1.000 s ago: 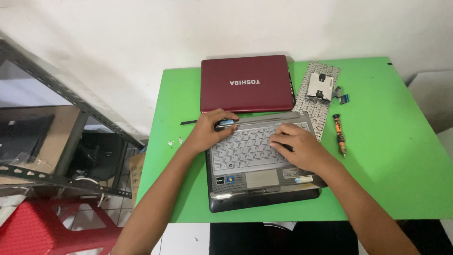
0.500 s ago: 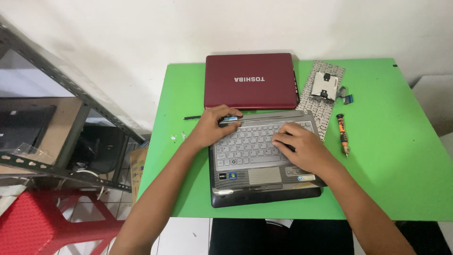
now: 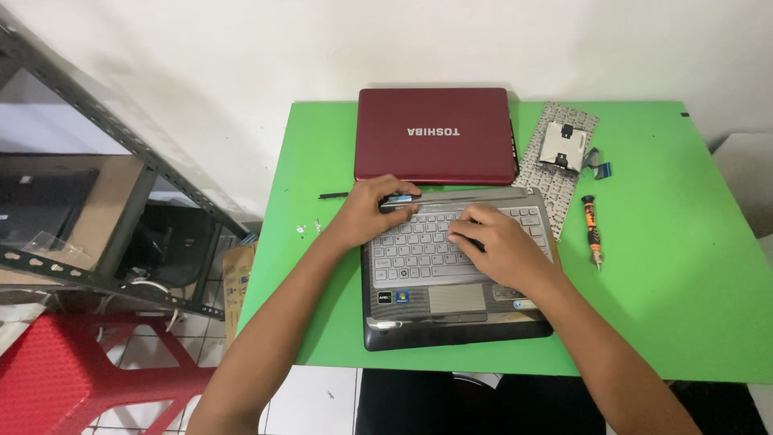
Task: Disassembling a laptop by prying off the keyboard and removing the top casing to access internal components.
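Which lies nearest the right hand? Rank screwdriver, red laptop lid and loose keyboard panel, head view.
From the right hand:
1. Screwdriver, just to its right on the green table.
2. Red laptop lid, ahead, at the table's back edge.
3. Loose keyboard panel, back right; close to the lid's rank.

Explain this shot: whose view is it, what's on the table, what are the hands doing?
A head-worn camera looks down at a person's two bare hands, no robot. On the green table lies a grey laptop base with its keyboard. The left hand is at its top left corner, fingertips on a thin strip; whether it grips it is unclear. The right hand rests flat on the keys. Behind lies a closed red laptop; to the right, a loose keyboard with a small metal part on it, and an orange screwdriver.
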